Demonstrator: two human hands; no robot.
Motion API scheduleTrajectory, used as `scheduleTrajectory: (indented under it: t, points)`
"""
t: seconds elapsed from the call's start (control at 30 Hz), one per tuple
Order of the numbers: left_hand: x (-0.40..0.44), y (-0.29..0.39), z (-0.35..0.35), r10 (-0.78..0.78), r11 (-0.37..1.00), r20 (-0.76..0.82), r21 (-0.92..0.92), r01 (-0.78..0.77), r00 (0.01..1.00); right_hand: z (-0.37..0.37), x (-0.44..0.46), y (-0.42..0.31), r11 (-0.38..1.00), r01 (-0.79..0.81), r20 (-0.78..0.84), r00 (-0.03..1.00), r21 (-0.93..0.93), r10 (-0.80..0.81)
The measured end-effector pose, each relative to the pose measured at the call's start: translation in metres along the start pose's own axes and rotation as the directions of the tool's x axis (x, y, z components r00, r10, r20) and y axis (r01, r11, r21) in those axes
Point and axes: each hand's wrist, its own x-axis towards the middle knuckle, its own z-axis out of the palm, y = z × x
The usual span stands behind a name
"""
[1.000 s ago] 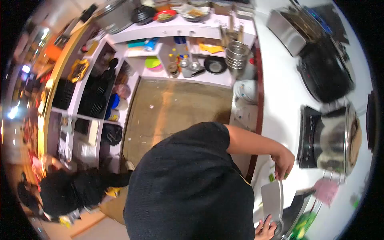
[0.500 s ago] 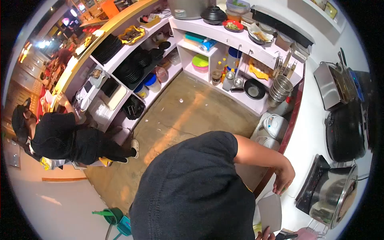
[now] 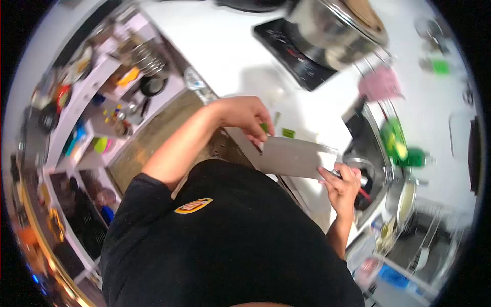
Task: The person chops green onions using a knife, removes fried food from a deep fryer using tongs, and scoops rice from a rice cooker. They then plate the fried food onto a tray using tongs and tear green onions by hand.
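Note:
My left hand (image 3: 245,120) is closed in a pinch on a small green piece (image 3: 264,127), just above the far left corner of a wide cleaver blade (image 3: 296,157). Wrapped round the handle at the blade's right end is my right hand (image 3: 341,187). The blade lies flat-side up over a white work surface and hides what is directly beneath it. Another green piece (image 3: 288,133) rests on the white surface beyond the blade.
Ahead, a steel pot (image 3: 327,36) stands on a black cooktop (image 3: 296,56). A sink (image 3: 376,148) is at the right, with a pink cloth (image 3: 381,83) and green bottles (image 3: 394,140) behind it. A dish rack (image 3: 424,245) stands lower right; shelves (image 3: 92,97) are at the left.
The view has swung right and down onto the counter, bringing the sink and dish rack into sight. Both hands and the cleaver now show more fully; the co-worker has left the view.

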Motion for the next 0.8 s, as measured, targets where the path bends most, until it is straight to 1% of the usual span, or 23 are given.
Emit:
scheduleTrajectory:
  t: [0.07, 0.1, 0.17, 0.2, 0.23, 0.27, 0.3, 0.37, 0.4, 0.43, 0.47, 0.5, 0.53, 0.57, 0.63, 0.67, 0.7, 0.73, 0.77, 0.8]
  points:
    - [0.016, 0.005, -0.004, -0.064, 0.998, 0.092, -0.022, 0.066, 0.994, -0.001, -0.008, 0.003, 0.999, -0.048, -0.007, 0.999, 0.026, 0.048]
    - [0.026, 0.007, -0.001, -0.064, 0.998, 0.13, -0.009, 0.066, 0.99, -0.001, -0.016, 0.003, 0.995, -0.096, -0.01, 0.995, 0.023, 0.097]
    - [0.04, 0.011, 0.005, -0.116, 0.993, 0.244, 0.058, 0.105, 0.963, 0.003, -0.032, 0.004, 0.966, -0.252, -0.036, 0.967, 0.056, 0.254]
    - [0.046, 0.012, 0.008, -0.067, 0.996, 0.184, 0.064, 0.056, 0.981, 0.003, -0.04, 0.005, 0.959, -0.28, -0.038, 0.959, 0.043, 0.282]
    - [0.051, 0.014, 0.009, -0.068, 0.996, 0.214, 0.075, 0.053, 0.974, 0.001, -0.048, 0.006, 0.942, -0.333, -0.11, 0.935, 0.045, 0.336]
    - [0.058, 0.014, 0.008, -0.035, 0.999, 0.2, 0.035, 0.029, 0.979, 0.001, -0.056, 0.006, 0.922, -0.385, -0.183, 0.904, 0.049, 0.387]
    - [0.064, 0.015, 0.006, -0.005, 1.0, 0.185, -0.004, 0.005, 0.983, 0.001, -0.063, 0.005, 0.91, -0.412, -0.192, 0.891, 0.04, 0.412]
    - [0.072, 0.019, 0.007, -0.009, 1.0, 0.216, 0.018, 0.005, 0.976, -0.001, -0.078, -0.003, 0.811, -0.585, -0.206, 0.795, -0.01, 0.571]
    - [0.076, 0.021, 0.007, 0.014, 0.999, 0.213, 0.037, -0.023, 0.977, -0.002, -0.085, -0.009, 0.749, -0.662, -0.185, 0.741, -0.038, 0.645]
    - [0.08, 0.023, 0.008, 0.04, 0.997, 0.211, 0.055, -0.053, 0.977, 0.0, -0.09, -0.012, 0.73, -0.682, -0.194, 0.723, -0.046, 0.663]
    - [0.084, 0.024, 0.009, 0.038, 0.996, 0.239, 0.064, -0.055, 0.97, 0.004, -0.095, -0.017, 0.675, -0.737, -0.22, 0.664, -0.034, 0.715]
    - [0.086, 0.024, 0.011, 0.041, 0.998, 0.228, 0.026, -0.049, 0.973, 0.01, -0.1, -0.022, 0.615, -0.789, -0.245, 0.599, -0.018, 0.762]
    - [0.089, 0.023, 0.013, 0.041, 0.999, 0.218, -0.011, -0.04, 0.975, 0.018, -0.106, -0.027, 0.489, -0.872, -0.236, 0.47, 0.025, 0.85]
    - [0.092, 0.02, 0.013, 0.033, 0.999, 0.25, 0.002, -0.035, 0.968, 0.027, -0.114, -0.032, 0.402, -0.915, -0.238, 0.398, -0.037, 0.886]
    - [0.099, 0.007, 0.017, 0.138, 0.99, 0.212, -0.039, -0.133, 0.967, 0.044, -0.12, -0.042, 0.232, -0.964, -0.244, 0.259, -0.133, 0.935]
    - [0.1, 0.004, 0.022, 0.13, 0.991, 0.247, -0.031, -0.127, 0.96, 0.053, -0.122, -0.046, 0.139, -0.975, -0.218, 0.177, -0.176, 0.96]
    - [0.1, 0.001, 0.026, 0.123, 0.991, 0.21, -0.076, -0.109, 0.97, 0.063, -0.122, -0.049, 0.086, -0.978, -0.219, 0.128, -0.191, 0.967]
    - [0.099, -0.001, 0.031, 0.112, 0.988, 0.167, -0.121, -0.092, 0.98, 0.073, -0.121, -0.051, 0.078, -0.983, -0.269, 0.121, -0.167, 0.955]
    - [0.1, -0.004, 0.035, 0.107, 0.99, 0.188, -0.115, -0.087, 0.976, 0.081, -0.118, -0.053, 0.076, -0.987, -0.318, 0.118, -0.143, 0.941]
    - [0.1, -0.007, 0.038, 0.121, 0.986, 0.187, -0.134, -0.097, 0.975, 0.082, -0.114, -0.056, 0.081, -0.988, -0.315, 0.12, -0.135, 0.941]
